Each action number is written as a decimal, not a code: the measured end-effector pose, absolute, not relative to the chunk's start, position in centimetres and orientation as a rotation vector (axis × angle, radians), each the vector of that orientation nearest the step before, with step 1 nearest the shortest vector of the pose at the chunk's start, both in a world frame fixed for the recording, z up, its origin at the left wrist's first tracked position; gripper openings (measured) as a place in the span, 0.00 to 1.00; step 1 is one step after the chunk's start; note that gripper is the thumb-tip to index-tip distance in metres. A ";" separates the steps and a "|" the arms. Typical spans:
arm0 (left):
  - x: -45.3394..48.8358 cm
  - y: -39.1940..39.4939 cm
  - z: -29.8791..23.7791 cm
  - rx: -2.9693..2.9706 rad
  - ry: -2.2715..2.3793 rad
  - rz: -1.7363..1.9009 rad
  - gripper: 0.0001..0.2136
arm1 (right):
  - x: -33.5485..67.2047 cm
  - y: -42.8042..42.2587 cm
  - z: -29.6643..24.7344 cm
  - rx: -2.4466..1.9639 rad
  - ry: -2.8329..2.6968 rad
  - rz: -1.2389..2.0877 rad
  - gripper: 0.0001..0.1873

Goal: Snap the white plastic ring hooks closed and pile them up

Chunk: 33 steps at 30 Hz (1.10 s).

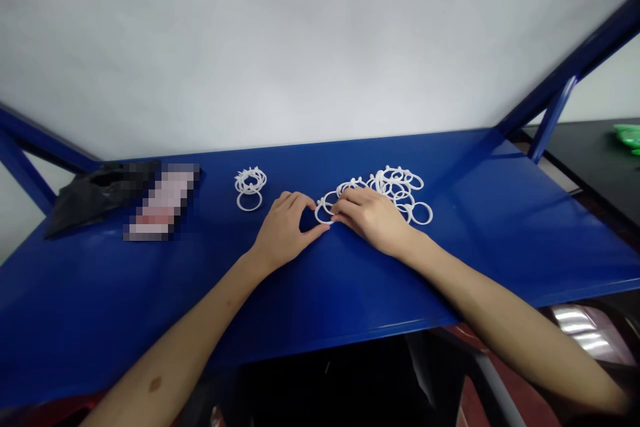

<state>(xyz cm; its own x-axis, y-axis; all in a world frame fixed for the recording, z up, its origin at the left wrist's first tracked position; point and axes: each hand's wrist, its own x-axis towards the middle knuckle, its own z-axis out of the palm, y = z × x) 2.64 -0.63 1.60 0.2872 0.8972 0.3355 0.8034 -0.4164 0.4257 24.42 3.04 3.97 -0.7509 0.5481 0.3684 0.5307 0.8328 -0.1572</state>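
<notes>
My left hand [285, 230] rests on the blue table, with thumb and index finger curved around the near left edge of a white plastic ring [324, 221]. This ring has a small knob on its rim and lies flat. From the other side, the fingertips of my right hand [367, 213] pinch the same ring's right edge. Beneath and behind my right hand spreads a loose pile of similar white rings [404, 188], partly hidden by it. Left of my left hand sits a smaller stack of white rings [251, 180], with a single ring [249, 209] just in front of it.
A black plastic bag [85, 203] and a blurred-out flat item [163, 203] lie at the table's left. Blue metal braces [553, 117] flank the blue tabletop [350, 293], and a pale wall [320, 47] stands behind. At far right is a dark surface with a green object [629, 136].
</notes>
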 end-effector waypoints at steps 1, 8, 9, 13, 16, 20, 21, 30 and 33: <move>2.7 -0.6 1.5 2.380 1.596 0.802 0.13 | 24.3 3.0 3.9 -0.798 -2.622 0.077 0.14; 2.9 -0.7 1.5 2.304 1.586 0.800 0.16 | 24.2 3.2 3.7 -0.762 -2.686 0.174 0.13; 2.9 -0.7 1.5 2.292 1.576 0.796 0.18 | 24.3 3.2 3.7 -0.768 -2.687 0.188 0.13; 2.9 -0.7 1.5 2.280 1.556 0.796 0.24 | 24.7 3.3 3.8 -0.775 -2.672 0.323 0.10; 2.9 -0.7 1.4 2.300 1.539 0.801 0.26 | 24.8 3.2 3.8 -0.772 -2.661 0.392 0.09; 2.7 -0.7 1.4 2.362 1.480 0.799 0.25 | 24.6 3.1 3.8 -0.748 -2.658 0.368 0.12; 2.7 -0.7 1.5 2.380 1.457 0.795 0.23 | 24.6 3.0 3.8 -0.733 -2.660 0.359 0.12; 2.1 -0.1 1.4 2.520 1.410 0.773 0.04 | 24.2 3.2 3.4 -0.654 -2.742 0.116 0.14; 2.1 0.0 1.4 2.571 1.421 0.744 0.03 | 24.0 3.4 3.3 -0.656 -2.761 0.079 0.14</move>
